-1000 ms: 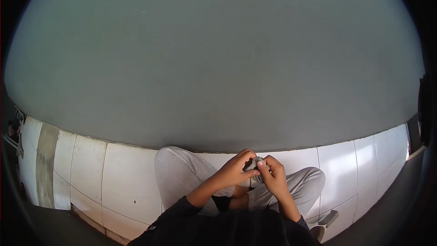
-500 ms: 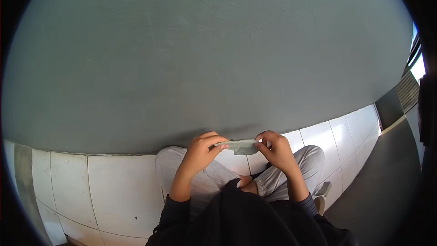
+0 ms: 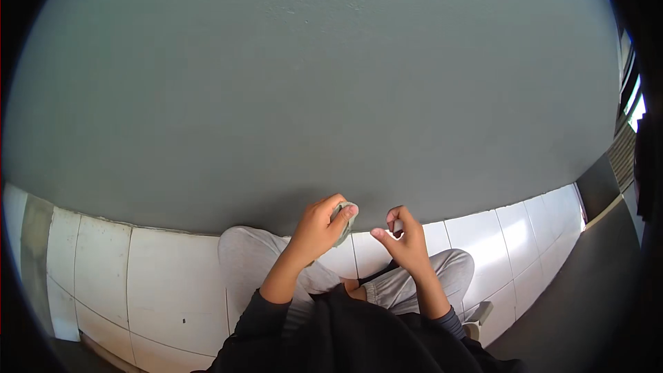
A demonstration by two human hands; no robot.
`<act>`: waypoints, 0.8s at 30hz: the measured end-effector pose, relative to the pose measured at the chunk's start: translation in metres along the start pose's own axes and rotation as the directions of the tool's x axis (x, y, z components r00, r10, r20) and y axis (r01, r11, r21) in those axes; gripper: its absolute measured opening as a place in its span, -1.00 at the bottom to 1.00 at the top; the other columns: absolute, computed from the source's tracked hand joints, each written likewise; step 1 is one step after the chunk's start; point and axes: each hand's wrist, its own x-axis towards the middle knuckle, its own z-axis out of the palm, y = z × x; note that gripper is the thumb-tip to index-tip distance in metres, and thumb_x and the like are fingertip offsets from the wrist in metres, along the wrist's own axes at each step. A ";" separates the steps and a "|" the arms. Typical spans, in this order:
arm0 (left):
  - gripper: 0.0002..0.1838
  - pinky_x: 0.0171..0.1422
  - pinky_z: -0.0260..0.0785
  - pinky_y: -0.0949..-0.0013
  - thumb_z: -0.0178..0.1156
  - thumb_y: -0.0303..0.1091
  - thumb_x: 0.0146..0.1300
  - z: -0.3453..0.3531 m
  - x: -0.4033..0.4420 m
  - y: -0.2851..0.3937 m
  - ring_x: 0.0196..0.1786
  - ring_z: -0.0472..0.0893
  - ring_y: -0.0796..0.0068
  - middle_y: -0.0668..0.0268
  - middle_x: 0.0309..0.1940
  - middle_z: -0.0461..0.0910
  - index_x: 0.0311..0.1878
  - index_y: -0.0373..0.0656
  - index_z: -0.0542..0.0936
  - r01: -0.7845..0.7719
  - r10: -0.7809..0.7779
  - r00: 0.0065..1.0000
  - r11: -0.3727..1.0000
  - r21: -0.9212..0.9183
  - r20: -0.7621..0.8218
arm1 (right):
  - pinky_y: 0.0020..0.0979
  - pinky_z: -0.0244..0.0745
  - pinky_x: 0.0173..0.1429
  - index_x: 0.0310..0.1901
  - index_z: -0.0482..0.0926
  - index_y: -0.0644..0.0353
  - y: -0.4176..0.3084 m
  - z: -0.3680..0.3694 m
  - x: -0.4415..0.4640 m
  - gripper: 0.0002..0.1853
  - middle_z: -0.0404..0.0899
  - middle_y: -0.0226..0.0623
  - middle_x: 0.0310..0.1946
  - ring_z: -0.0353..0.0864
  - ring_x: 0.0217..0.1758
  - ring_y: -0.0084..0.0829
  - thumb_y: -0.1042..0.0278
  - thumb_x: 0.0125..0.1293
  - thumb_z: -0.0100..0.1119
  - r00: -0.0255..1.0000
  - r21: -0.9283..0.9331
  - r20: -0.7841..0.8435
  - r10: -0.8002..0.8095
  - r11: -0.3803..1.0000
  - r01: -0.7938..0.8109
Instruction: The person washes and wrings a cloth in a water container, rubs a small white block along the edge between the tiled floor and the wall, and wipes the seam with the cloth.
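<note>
A small grey-green cloth-like piece (image 3: 344, 224) is pinched in my left hand (image 3: 322, 226), between the thumb and the curled fingers, and its lower part hangs beside the palm. To the right, my right hand (image 3: 406, 240) is apart from it, thumb spread away from bent fingers. Something small and greyish (image 3: 398, 225) shows at those bent fingers; I cannot make out what it is. Both hands are above my crossed legs in grey trousers (image 3: 255, 262).
A grey wall (image 3: 331, 110) rises in front of my knees. White floor tiles (image 3: 173, 280) lie along its foot. A grey-and-beige object (image 3: 478, 318) stands by my right knee. A slatted opening (image 3: 623, 148) is at the far right.
The piece was stretched between both hands half a second ago; now it is bunched in my left hand. My right hand has come off it, its thumb opened away.
</note>
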 end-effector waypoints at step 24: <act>-0.56 -0.07 0.38 0.43 0.29 -0.37 0.11 -0.025 0.019 0.022 -0.08 0.49 0.52 0.32 -0.10 0.54 0.08 -0.18 0.48 0.054 -0.114 0.686 0.993 0.106 0.719 | -0.48 0.29 -0.25 -0.47 0.45 0.31 0.027 -0.105 0.007 -0.94 0.40 -0.38 -0.51 0.39 -0.40 -0.51 0.56 0.02 0.14 0.851 0.248 0.488 -0.195 0.966 0.079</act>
